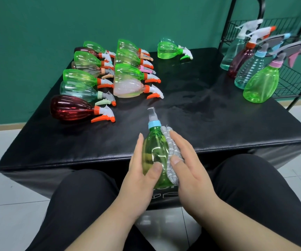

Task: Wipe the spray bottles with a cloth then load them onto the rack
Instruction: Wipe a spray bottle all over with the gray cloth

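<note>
At lower centre of the frame the left hand grips a green spray bottle, thumb across its front. The right hand holds a grey cloth against the bottle's right side, above the near edge of the black desk. More bottles lie in rows at upper left, and a wire rack stands at upper right.

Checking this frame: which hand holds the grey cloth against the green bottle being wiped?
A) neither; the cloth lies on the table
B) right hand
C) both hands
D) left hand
B: the right hand holds the grey cloth against the green bottle, which the left hand grips bare.
</note>
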